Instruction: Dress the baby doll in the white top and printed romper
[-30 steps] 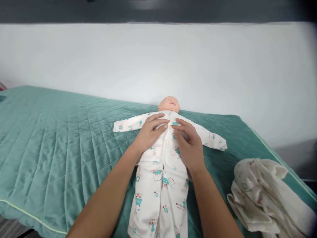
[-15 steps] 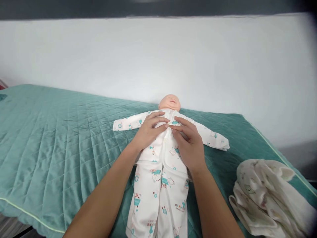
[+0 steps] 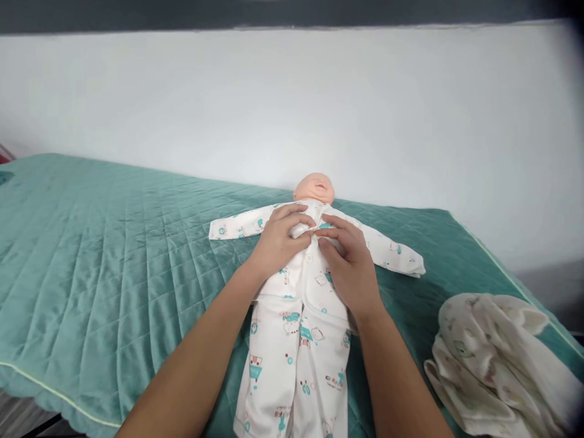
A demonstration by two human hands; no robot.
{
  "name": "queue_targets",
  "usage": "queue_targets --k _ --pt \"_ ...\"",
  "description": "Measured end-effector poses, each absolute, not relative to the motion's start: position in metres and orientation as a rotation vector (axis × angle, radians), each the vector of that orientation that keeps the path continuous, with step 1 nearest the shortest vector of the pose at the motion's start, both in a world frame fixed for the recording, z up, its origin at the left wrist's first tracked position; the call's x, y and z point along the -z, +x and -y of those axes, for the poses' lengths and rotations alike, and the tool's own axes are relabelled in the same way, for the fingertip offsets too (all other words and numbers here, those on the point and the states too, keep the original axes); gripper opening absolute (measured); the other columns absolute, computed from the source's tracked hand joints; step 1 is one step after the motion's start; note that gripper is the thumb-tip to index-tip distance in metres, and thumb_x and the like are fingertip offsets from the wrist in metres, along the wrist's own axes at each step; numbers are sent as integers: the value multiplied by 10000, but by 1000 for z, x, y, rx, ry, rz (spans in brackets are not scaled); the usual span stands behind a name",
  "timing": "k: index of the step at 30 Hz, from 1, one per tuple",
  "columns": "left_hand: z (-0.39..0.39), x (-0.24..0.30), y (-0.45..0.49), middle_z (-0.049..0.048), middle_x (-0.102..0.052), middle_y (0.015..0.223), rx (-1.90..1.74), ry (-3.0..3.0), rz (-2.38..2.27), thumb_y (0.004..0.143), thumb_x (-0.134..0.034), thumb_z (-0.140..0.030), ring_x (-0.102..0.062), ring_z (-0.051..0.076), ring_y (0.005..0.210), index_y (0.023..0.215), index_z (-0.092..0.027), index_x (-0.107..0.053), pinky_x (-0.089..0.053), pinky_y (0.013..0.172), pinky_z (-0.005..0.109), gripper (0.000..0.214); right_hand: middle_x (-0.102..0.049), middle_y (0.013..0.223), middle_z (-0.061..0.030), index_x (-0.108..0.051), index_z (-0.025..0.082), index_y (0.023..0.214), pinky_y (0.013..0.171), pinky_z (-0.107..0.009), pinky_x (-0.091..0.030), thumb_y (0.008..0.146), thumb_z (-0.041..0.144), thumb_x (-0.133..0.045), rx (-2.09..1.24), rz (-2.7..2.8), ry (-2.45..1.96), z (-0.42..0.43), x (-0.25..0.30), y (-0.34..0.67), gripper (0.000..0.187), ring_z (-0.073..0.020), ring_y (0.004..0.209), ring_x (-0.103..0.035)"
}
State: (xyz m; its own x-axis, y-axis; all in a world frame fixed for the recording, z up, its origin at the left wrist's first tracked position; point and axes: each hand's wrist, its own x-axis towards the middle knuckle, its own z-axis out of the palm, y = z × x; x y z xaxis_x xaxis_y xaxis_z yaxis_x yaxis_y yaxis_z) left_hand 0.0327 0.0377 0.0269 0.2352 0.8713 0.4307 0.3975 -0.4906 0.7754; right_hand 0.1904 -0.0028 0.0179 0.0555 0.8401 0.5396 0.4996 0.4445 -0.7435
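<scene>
A baby doll [image 3: 314,188] lies on its back, dressed in a white printed jacket [image 3: 292,280] and matching trousers [image 3: 269,377]. Both sleeves stretch out to the sides. At chest height, my left hand [image 3: 283,240] pinches the jacket's front edge beside a button, thumb and forefinger together. My right hand [image 3: 351,258] meets it from the other side, its fingertips closed on the opposite edge of the front opening. The fingertips hide most of that button. Just below them a pale button [image 3: 309,258] shows on the front.
A green quilted cover [image 3: 114,274] lies under the doll. At the right, a crumpled white printed cloth [image 3: 493,365] rests near the cover's edge. A white wall [image 3: 292,109] rises behind the doll's head.
Both hands stay at the same place on the jacket front, with only slight finger movement. The whole view has shifted a little.
</scene>
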Motion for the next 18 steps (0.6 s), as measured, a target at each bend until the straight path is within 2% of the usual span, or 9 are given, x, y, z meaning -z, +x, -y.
queue_targets --k 6,11,18 --pt "-37 -25 35 29 -627 1309 -1244 2109 -1159 852 -614 -152 -493 209 1316 906 -249 -661 -373 1147 409 120 -626 1315 -20 -664 279 969 1128 -502 -348 887 242 -596 -424 1537 -1212 3 -16 189 113 -234 1291 -515" --pt "-34 -24 32 47 -623 1315 -1282 2166 -1109 889 -587 -182 -501 207 1315 966 -248 -696 -382 1151 408 149 -624 1331 -32 -626 270 994 1118 -489 -357 879 255 -608 -488 1459 -1209 4 -16 189 117 -234 1289 -530" --pt "-32 -22 29 39 -631 1316 -1306 2263 -1007 902 -584 -176 -469 222 1345 951 -269 -753 -384 1149 457 198 -634 1315 -39 -640 261 1008 1102 -489 -387 877 271 -608 -533 1395 -1206 4 -15 190 135 -238 1260 -554"
